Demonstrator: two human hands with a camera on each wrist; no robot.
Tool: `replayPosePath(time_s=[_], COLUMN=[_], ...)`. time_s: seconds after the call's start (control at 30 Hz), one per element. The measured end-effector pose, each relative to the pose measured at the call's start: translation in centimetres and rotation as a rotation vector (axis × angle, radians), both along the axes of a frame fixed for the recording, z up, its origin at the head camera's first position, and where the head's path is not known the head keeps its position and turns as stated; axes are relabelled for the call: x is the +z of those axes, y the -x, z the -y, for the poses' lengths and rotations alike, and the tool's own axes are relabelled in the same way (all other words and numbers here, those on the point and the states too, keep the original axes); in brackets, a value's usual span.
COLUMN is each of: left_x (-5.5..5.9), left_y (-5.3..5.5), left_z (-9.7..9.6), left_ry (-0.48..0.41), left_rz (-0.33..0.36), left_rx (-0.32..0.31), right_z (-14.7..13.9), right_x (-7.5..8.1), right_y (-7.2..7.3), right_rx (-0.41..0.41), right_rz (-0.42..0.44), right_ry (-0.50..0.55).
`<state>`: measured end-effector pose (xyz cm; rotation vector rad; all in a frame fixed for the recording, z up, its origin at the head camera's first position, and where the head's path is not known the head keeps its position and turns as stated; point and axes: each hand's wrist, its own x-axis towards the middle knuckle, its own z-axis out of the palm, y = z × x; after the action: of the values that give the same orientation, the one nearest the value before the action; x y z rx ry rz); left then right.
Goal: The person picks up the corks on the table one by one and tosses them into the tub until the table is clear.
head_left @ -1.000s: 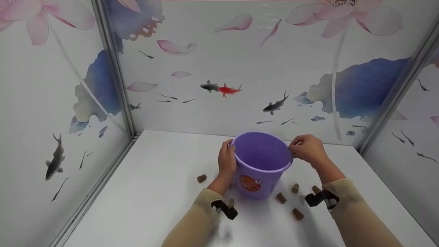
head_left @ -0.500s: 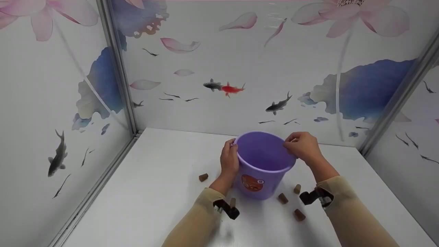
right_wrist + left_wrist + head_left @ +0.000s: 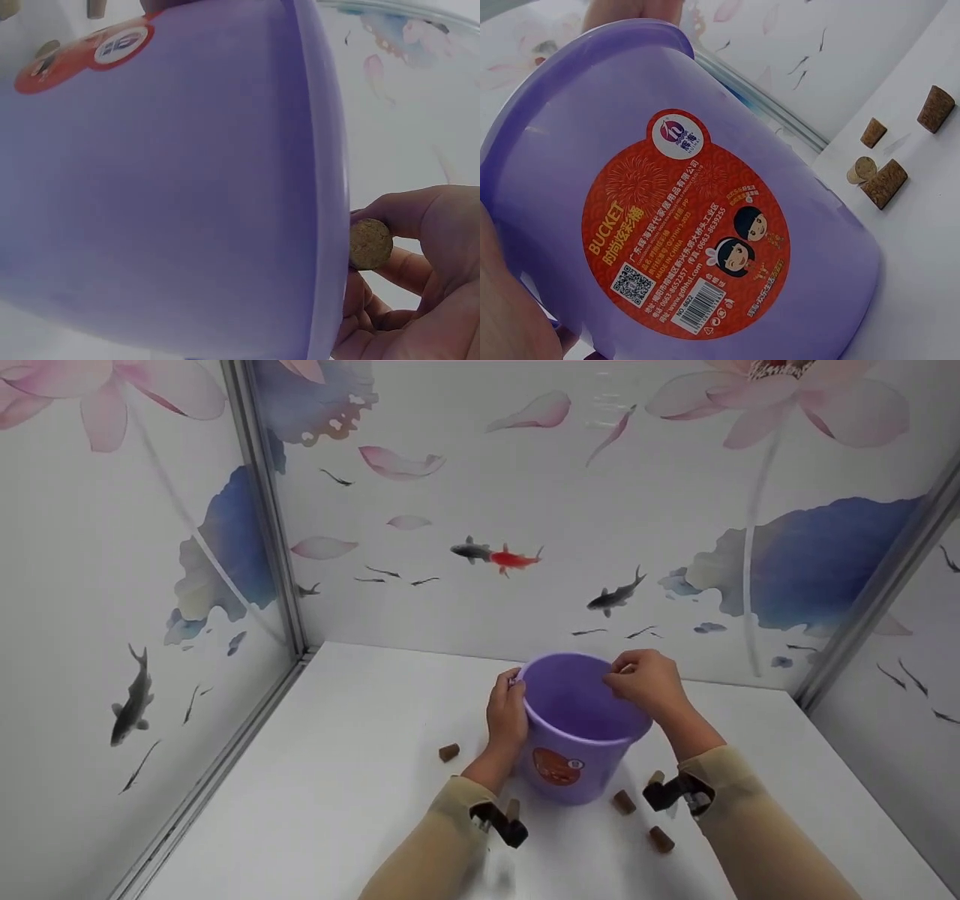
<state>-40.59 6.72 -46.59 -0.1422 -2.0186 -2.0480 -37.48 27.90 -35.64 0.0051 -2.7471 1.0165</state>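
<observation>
Brown round cork (image 3: 371, 244), pinched in the right hand (image 3: 648, 684), should clear the purple plastic bucket (image 3: 581, 765) the left hand (image 3: 508, 715) grips.

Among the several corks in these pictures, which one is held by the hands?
The cork pinched by the right hand at the mouth of the purple bucket; the other visible corks rest on the white table.

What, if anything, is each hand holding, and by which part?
The left hand grips the purple plastic bucket at its rim; the right hand pinches a brown, round-ended cork stopper around its side.
</observation>
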Motion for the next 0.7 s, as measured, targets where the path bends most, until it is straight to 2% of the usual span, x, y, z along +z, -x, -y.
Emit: replayPosePath(time_s=[0.27,0.47,0.7], left_x=[-0.2,0.0,0.1], left_y=[0.2,0.0,0.0], left_z=[0.1,0.4,0.2], left_ry=[-0.018,-0.017,-0.032], left_rz=[0.008,-0.016,-0.001], left_rx=[-0.015,-0.016,-0.017], right_z=[1.4,1.7,1.8], right_x=[0.3,0.0,-0.2], right_y=[0.2,0.2,0.0], right_rx=[0.036,0.069,0.068], right_rz=[0.004,-0.032,-0.05], right_ry=[-0.009,-0.026,-0.031])
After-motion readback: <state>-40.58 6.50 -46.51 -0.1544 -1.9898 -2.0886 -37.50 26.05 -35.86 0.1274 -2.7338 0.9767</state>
